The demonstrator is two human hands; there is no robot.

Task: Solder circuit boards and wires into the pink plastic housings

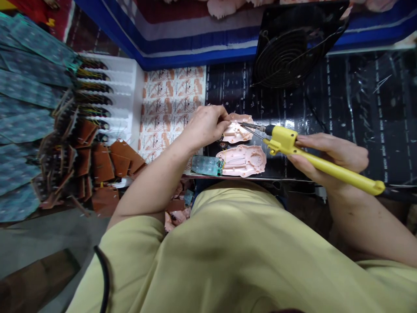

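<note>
My right hand (329, 158) is wrapped round a yellow soldering gun (285, 139). Its thin metal tip reaches left over the upper pink plastic shell half (243, 135). With fingers pinched together, my left hand (208, 124) is at the left edge of that shell; whether it grips the shell or a small part there, I cannot tell. Nearer to me lies the lower pink shell half (244, 160), its inner side up, with thin wires inside. A green circuit board (206, 165) sits against its left end, joined by wires.
A black fan (286, 56) stands at the back. Behind it runs a blue-edged bin (195, 48) holding pink pieces. On the left, stacked circuit boards (26, 121) and brown boards (102, 161) lean by a white foam tray (125, 82). A printed sheet (172, 98) covers part of the table.
</note>
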